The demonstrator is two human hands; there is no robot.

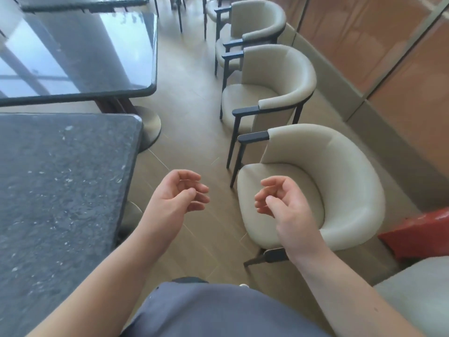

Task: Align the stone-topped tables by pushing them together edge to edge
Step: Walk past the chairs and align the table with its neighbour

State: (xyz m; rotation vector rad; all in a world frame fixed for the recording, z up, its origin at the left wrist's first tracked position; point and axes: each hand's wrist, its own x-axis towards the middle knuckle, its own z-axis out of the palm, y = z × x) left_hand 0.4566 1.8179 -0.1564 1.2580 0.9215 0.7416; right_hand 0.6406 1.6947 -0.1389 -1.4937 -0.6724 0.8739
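Note:
A dark speckled stone-topped table (60, 186) fills the left side, its right edge running beside me. Beyond it stands a second stone-topped table (102, 52) with a glossy, reflective top; a narrow strip of floor separates their facing edges. A third table top (80, 6) shows at the upper left. My left hand (178, 193) hovers over the floor just right of the near table, fingers loosely curled, holding nothing. My right hand (281, 200) hangs in front of the nearest chair, fingers also loosely curled and empty. Neither hand touches a table.
Three cream armchairs with dark legs line the right: the nearest chair (328, 190), the middle chair (274, 86), the far chair (255, 20). A wooden wall panel (388, 57) runs behind them. A red object (420, 232) lies at right. Round table bases (150, 127) stand on the tiled aisle.

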